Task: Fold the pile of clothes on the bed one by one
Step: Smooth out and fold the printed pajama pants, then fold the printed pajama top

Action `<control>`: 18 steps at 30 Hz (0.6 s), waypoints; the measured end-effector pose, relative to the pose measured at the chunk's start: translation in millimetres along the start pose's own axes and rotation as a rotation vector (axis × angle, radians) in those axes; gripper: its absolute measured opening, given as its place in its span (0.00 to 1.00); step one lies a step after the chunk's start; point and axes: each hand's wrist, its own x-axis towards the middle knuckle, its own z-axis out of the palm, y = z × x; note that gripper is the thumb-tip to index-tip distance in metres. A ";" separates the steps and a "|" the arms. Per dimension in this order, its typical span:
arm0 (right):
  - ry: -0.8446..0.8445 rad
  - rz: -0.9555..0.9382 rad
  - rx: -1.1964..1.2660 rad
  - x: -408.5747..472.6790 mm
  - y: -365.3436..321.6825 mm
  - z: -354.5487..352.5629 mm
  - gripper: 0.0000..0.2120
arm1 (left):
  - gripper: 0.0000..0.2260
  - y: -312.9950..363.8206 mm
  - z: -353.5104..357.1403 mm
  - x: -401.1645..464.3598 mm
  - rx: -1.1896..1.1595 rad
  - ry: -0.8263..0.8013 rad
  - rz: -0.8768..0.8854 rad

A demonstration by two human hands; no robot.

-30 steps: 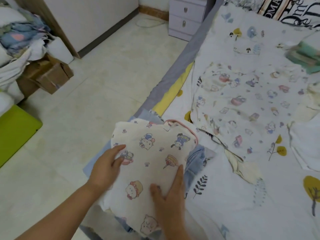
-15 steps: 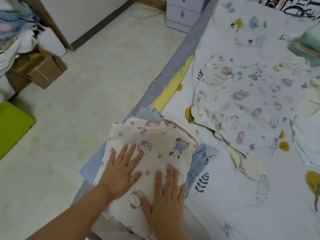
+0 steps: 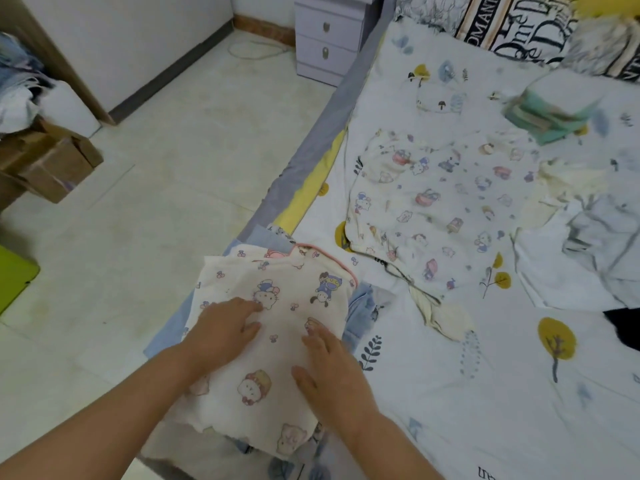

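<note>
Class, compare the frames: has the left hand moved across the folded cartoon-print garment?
Yes. The left hand moved from the folded garment's left edge inward onto its top, toward the right hand.

Bare sheet [image 3: 485, 393] right of hands; spread garment [image 3: 433, 209] blocks beyond

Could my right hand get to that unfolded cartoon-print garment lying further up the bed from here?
Probably yes. The right hand rests flat on the folded cartoon-print garment, holding nothing, and only bare bedsheet lies between it and the spread-out cartoon-print garment. It may take a forward lean.
</note>
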 end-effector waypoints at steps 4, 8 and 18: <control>-0.010 0.014 0.017 -22.0 -4.2 -41.0 0.19 | 0.15 35.9 -27.2 -9.6 0.022 -0.071 0.044; -0.044 0.041 -0.006 -45.0 8.1 -72.1 0.15 | 0.14 75.0 -42.7 -16.4 0.116 -0.141 0.102; 0.017 0.155 -0.019 -125.1 97.9 -145.7 0.17 | 0.12 212.4 -42.0 -17.8 0.166 -0.219 0.258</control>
